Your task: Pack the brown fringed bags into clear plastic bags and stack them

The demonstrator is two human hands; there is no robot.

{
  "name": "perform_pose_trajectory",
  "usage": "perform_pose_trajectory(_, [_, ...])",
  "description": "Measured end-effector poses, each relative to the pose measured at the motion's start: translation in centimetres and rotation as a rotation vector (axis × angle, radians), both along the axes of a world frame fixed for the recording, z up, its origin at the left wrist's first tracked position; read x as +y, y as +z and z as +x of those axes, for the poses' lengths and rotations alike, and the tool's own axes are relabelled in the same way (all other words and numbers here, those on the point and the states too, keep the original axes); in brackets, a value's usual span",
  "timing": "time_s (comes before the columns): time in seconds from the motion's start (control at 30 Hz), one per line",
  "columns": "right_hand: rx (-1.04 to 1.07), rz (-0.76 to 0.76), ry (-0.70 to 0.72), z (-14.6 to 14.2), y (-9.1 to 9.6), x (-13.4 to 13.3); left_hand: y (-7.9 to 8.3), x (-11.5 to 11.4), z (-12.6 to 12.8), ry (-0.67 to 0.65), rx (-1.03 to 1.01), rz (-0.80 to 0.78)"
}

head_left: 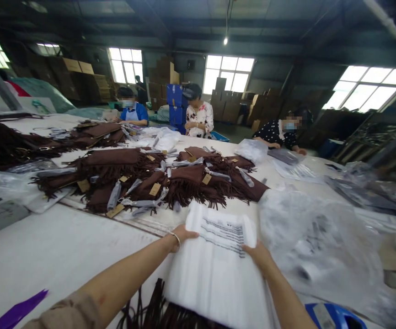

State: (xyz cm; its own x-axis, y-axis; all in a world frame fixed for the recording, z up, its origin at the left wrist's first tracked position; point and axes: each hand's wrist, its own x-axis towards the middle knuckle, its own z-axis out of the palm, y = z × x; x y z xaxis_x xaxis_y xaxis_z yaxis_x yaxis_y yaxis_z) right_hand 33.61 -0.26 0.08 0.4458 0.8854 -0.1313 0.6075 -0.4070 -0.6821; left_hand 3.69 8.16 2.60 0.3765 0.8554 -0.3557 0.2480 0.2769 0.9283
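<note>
Between my two hands is a white plastic packing bag (215,269) with black printed lines near its far end. My left hand (184,235) grips its left edge, thumb on top and fingers hidden beneath. On the opposite edge, my right hand (258,256) holds it in the same way. Dark brown fringe (157,306) sticks out at the bag's near end; whether it is inside or under the bag I cannot tell. Just beyond lies a pile of brown fringed bags (191,180) with tan tags and wrapped straps.
Clear plastic bags (314,242) heap up on the right, above a blue object (335,315). A purple strip (23,310) lies at lower left on the white table (91,256). Several people work along the far side, among them a person in polka dots (283,132).
</note>
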Motion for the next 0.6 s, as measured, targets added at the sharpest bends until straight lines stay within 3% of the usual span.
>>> perform_pose_trajectory(0.17, [0.143,0.098,0.064,-0.3,2.3,-0.4,1.4,1.2,-0.7,0.023,0.016,0.139])
perform_pose_trajectory(0.33, [0.092,0.210,-0.012,1.1,4.9,3.4,3.5,7.2,-0.7,0.040,0.147,0.343])
perform_pose_trajectory(0.47, [0.019,0.180,-0.052,2.2,3.5,8.2,2.5,11.8,1.0,0.014,0.322,0.419])
perform_pose_trajectory(0.6, [-0.119,0.100,-0.121,1.3,1.5,9.4,0.4,12.4,2.1,0.025,0.573,0.462])
